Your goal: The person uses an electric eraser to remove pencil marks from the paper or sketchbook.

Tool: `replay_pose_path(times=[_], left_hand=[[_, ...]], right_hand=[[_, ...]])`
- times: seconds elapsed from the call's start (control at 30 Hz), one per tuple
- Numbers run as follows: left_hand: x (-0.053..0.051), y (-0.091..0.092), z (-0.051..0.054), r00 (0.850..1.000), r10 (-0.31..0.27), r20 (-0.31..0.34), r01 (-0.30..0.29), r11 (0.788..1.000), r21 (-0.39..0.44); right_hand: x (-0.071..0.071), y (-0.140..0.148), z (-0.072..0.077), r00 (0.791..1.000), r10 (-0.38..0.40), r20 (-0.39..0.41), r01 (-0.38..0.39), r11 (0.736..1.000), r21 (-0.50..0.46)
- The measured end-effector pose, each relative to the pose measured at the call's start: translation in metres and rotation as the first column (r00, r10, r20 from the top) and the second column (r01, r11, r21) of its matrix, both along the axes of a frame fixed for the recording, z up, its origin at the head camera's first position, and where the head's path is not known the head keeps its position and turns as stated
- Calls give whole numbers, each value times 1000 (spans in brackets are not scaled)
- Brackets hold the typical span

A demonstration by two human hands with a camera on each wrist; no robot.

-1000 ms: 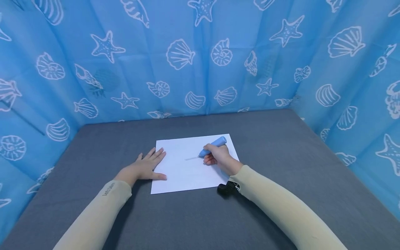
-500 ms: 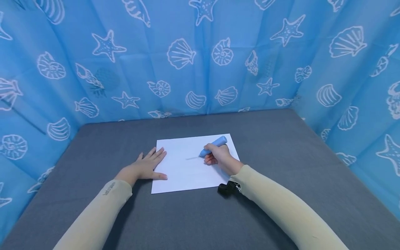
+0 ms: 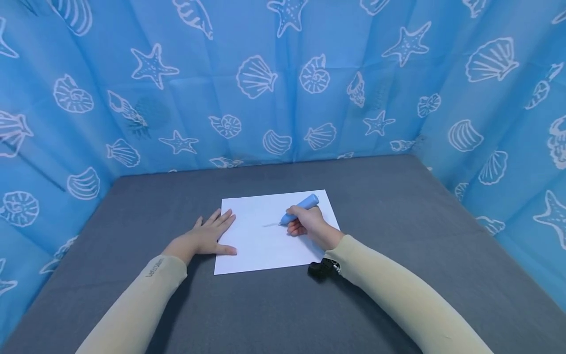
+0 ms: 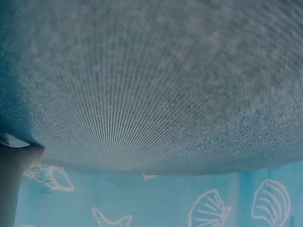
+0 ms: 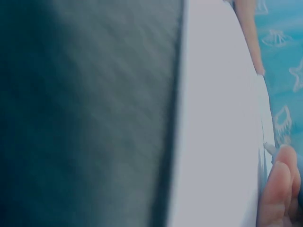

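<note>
A white sheet of paper lies flat near the middle of the table. My right hand grips a thick blue pen with a thin pointed tip, slanted down to the left. The tip is at the paper; whether it touches cannot be made out. A faint grey line runs left from it, drawn mark or shadow I cannot tell. My left hand rests with spread fingers over the sheet's left edge. The right wrist view shows curled fingers by the pen tip; the left wrist view catches only part of the hand.
The table has a dark grey cloth cover. A blue curtain printed with white shells and starfish hangs behind it and along both sides. A small black device sits under my right wrist at the sheet's lower right corner.
The pen tip has shifted slightly left and toward me, and the pen's back end has dipped a little with my right hand. My left hand and the paper stay put.
</note>
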State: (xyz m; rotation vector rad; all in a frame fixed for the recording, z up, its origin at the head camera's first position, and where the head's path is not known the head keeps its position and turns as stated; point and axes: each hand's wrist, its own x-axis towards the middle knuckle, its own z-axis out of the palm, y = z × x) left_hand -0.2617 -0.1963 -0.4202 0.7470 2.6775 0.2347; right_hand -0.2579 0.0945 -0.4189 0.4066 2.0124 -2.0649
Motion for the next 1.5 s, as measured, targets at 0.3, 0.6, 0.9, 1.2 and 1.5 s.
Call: replay_pose_path(times=[0.3,0.6,0.9,1.2,1.5], left_hand=[[-1,1,-4,1000,-1,6,1,1000,-7],[-2,0,-6,1000,3,5,-3,1000,-16],[-1,0,-2,1000,2,7,-2,1000,1],[-2,-1,-2,1000,-3,8,3,1000,4],[-1,3,-1,1000,-3,8,3,1000,-1]], right_hand=[[2,2,-1,1000,9,9,-9,1000,-3],[1,0,-2,1000,3,4,-3,1000,-6],[-1,1,0,1000,-11,9,11,1000,14],[-2,2,0,1000,-15,15,14,1000,19],[0,5,0,1000,-12,10,12,1000,19]])
